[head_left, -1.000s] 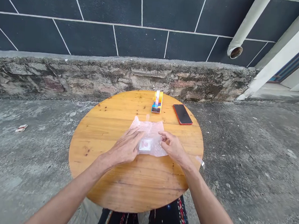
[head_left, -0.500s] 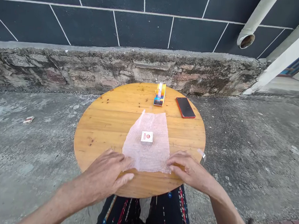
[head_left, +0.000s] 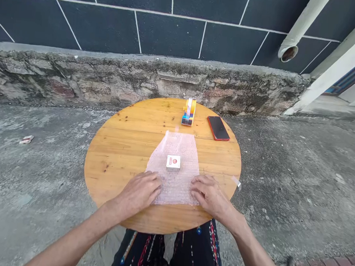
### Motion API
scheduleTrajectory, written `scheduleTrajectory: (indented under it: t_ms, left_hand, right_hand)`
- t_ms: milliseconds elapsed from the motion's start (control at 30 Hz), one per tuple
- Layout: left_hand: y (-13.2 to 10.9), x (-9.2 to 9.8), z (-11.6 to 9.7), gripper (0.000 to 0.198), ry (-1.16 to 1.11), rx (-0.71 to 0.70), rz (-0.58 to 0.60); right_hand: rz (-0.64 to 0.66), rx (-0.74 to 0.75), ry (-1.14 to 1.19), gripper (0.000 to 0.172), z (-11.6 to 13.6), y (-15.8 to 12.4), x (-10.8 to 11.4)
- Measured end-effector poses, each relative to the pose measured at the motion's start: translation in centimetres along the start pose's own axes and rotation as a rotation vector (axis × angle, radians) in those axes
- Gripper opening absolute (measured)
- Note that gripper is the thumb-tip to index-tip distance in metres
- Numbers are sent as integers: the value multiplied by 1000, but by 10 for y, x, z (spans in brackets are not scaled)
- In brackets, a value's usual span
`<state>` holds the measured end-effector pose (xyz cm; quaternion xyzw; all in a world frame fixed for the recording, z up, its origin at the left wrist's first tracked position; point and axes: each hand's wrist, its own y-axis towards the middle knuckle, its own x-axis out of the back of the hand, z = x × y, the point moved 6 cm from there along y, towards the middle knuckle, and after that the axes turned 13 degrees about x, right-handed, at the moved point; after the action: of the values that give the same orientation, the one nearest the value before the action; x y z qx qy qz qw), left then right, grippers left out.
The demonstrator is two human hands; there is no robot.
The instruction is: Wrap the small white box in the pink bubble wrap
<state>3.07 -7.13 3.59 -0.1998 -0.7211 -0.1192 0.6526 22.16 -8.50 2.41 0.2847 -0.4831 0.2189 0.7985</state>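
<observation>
A sheet of pinkish bubble wrap (head_left: 176,193) lies flat on the round wooden table (head_left: 113,145). Near the middle of the sheet sits a small white box (head_left: 173,163) with red print, touched by neither hand. At the sheet's left edge, my left hand (head_left: 140,191) has its fingers curled together on the wrap, the thumb close beside them. My right hand (head_left: 210,193) bends its fingers over the right edge, thumb lower down. Both sets of fingertips are partly hidden, but they appear closed on the wrap's edges.
Toward the table's far side stands a yellow and blue tape dispenser (head_left: 188,113). A phone (head_left: 218,128) in a red case lies to its right. One piece of clear tape (head_left: 236,181) hangs at the right table edge. Behind is a stone wall base (head_left: 108,82).
My left hand has drawn its spread thumb in and curled its fingers at the wrap's edge. My right hand has moved slightly up along the right edge. The box stays on the sheet.
</observation>
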Motion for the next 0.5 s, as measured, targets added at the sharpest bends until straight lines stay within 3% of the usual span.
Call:
scheduleTrajectory:
  t_ms: [167, 267, 400, 500]
  left_hand:
    - [-2, -7, 14, 23, -151, 82, -28]
    - [3, -7, 21, 31, -230, 165, -85]
    - [9, -10, 33, 39, -296, 273, -121]
    - [10, -15, 39, 41, -362, 348, -116]
  right_hand:
    - [-92, -36, 16, 13, -8, 11, 15]
    - [-181, -1, 0, 30, -9, 34, 21]
    - [-156, 78, 30, 59, -5, 70, 7]
    - [-125, 81, 37, 66, -4, 86, -4]
